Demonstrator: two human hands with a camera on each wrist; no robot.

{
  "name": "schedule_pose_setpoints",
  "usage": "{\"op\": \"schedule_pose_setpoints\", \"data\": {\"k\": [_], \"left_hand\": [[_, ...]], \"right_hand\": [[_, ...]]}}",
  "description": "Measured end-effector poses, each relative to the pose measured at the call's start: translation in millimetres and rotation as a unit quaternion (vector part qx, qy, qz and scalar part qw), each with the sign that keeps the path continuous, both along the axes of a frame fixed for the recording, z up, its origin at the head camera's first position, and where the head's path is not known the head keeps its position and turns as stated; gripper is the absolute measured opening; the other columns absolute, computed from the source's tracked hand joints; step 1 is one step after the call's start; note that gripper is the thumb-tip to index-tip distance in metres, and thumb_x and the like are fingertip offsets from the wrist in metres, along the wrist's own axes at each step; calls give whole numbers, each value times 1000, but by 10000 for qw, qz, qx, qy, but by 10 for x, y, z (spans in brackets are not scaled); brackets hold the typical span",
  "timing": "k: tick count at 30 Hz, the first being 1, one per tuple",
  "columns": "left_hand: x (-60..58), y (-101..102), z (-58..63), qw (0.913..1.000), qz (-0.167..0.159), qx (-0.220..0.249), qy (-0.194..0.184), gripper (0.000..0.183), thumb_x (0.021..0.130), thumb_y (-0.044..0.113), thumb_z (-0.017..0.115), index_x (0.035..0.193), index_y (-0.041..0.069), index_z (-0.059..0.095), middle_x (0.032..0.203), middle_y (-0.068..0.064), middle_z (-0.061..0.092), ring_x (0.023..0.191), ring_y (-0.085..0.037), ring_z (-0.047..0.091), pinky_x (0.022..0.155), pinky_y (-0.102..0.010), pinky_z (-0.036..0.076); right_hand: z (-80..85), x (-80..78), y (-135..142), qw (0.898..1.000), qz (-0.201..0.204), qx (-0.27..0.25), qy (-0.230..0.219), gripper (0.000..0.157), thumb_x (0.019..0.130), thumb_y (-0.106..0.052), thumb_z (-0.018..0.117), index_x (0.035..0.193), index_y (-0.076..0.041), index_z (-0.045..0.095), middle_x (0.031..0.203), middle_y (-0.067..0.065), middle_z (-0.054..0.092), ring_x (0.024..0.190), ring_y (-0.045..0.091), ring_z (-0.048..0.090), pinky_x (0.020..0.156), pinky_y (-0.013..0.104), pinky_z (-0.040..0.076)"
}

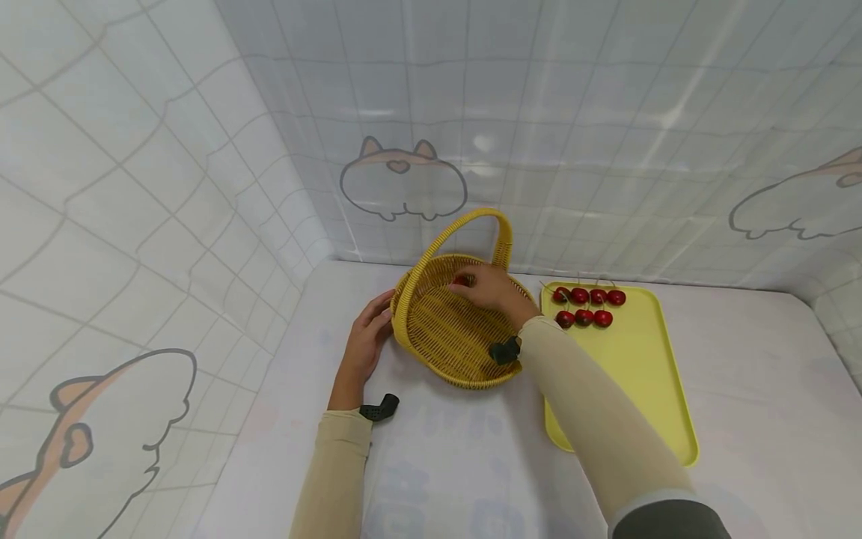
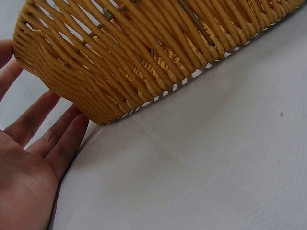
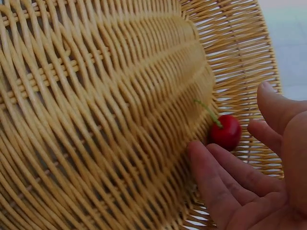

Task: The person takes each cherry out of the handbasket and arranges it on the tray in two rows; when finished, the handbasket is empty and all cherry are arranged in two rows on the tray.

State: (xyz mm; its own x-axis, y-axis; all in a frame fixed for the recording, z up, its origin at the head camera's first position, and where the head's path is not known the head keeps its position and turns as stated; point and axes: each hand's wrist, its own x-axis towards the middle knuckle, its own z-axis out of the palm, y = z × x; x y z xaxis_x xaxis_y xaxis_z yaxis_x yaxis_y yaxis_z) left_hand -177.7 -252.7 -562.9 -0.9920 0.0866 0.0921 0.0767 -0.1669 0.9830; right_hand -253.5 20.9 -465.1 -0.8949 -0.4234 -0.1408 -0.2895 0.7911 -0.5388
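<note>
Enclosure: soft white walls (image 1: 168, 187) printed with a pale grid and cartoon animal outlines, closing in the left and back sides. Work surface: white cloth-covered table (image 1: 471, 464), smooth with faint wrinkles and faded bluish print. Yellow tray (image 1: 640, 374): flat, rectangular, rounded corners, smooth plastic look, lying to the right of the basket and close beside it. Wicker basket (image 1: 451, 337): oval, shallow, woven of round golden-yellow cane with an open-lattice flared rim and an arched handle (image 1: 471, 224) standing over it; it sits on the table near the back wall. Left hand (image 1: 367, 340): fingers straight and spread, lying against the outer left wall of the basket, palm on the cloth; the left wrist view shows the fingers (image 2: 53, 139) just under the basket's edge. Right hand (image 1: 491, 288): reaches into the far side of the basket, fingers relaxed and loosely extended, gripping nothing. Cherry (image 3: 225, 132): small, round, glossy red, thin green stem, resting on the basket's weave at the base of the rim, just beside the right fingertips (image 3: 196, 148); contact cannot be confirmed. Seven more cherries (image 1: 587, 305) sit in two rows at the far end of the tray, well apart from either hand.
</note>
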Motion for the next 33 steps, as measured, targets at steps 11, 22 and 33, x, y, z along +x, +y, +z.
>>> {"op": "schedule_pose_setpoints", "data": {"k": [11,22,33], "left_hand": [[3,4,1,10000,-17,27,-41,51,101,37,62,148,18,53,152,-8,49,136,-20,52,107,-25,47],[-1,-5,-23,10000,-4,3,-57,53,101,38,63,148,19,53,152,-7,49,137,-21,52,107,-25,46],[-3,4,-25,10000,-23,38,-11,49,103,34,61,148,18,53,151,-8,50,134,-20,54,106,-25,47]], "right_hand": [[-175,-2,-3,9997,-213,-107,-110,44,103,-31,61,144,-16,58,132,14,65,115,30,62,102,48,49],[-237,-20,13,9990,-259,-173,-329,44,98,-24,70,141,-19,61,118,12,70,109,28,65,100,46,50],[-295,-31,19,9986,-235,-229,-412,39,96,-30,72,134,-20,66,118,7,70,107,25,64,96,44,51]]}}
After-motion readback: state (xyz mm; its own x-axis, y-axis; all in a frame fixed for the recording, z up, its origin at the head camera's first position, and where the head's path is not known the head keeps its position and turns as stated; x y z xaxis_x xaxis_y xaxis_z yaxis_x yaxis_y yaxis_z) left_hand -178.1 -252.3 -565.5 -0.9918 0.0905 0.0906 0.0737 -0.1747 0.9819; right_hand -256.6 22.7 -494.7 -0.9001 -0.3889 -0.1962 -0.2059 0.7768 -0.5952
